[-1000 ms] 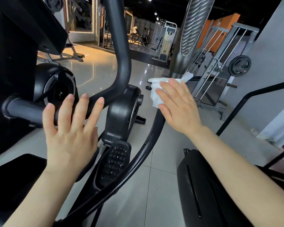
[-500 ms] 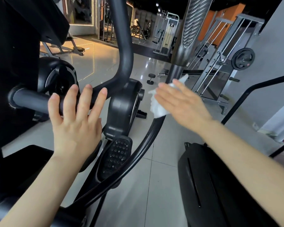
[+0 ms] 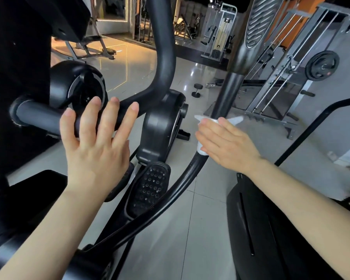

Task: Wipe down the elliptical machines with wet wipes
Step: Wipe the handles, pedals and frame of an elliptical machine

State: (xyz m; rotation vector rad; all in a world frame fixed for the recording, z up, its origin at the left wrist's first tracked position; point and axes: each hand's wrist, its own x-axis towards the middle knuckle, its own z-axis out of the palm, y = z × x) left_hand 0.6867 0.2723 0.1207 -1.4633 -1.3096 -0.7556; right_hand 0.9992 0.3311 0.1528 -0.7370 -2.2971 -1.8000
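Note:
A black elliptical machine fills the left and middle of the view. Its curved moving arm [image 3: 178,182] runs from the lower middle up to a silver ribbed handle [image 3: 257,23]. My right hand [image 3: 226,146] lies flat with straight fingers on a white wet wipe [image 3: 202,150], pressing it against that arm. The wipe's corners stick out above the fingers. My left hand [image 3: 95,144] is spread open with straight fingers in front of a short black handlebar [image 3: 40,118]; contact with it is unclear.
A black pedal [image 3: 148,188] sits below the hands. A second machine's black housing [image 3: 267,229] rises at the lower right. Beyond are a dumbbell [image 3: 196,90] on the tiled floor, a weight rack with a plate [image 3: 321,65] and a black rail [image 3: 315,122] on the right.
My right hand has slid the wipe down the curved arm, away from the silver handle. The left hand stays spread by the handlebar.

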